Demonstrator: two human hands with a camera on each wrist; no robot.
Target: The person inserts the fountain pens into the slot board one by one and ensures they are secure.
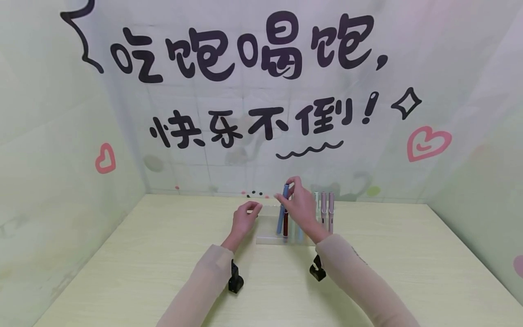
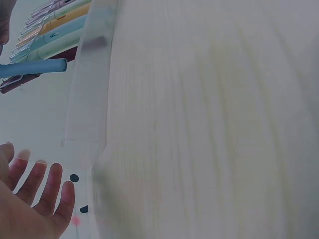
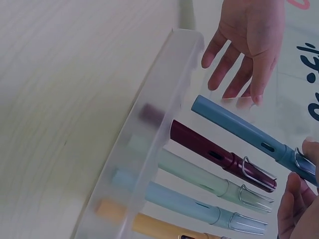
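Observation:
My right hand pinches a blue fountain pen near its capped upper end. The pen tilts just in front of the clear pen stand, its lower end apart from the stand's front ledge in the right wrist view. Beside it a dark red fountain pen stands in the rack. At the stand's left end, my left hand holds the clear panel's edge between thumb and fingers; the fingertips show through it. The other left fingers spread loosely.
Right of the dark red pen stand a pale green pen, a light blue pen and an orange pen. Two pinkish pens stand at the right end. Behind the wooden table hangs a printed backdrop.

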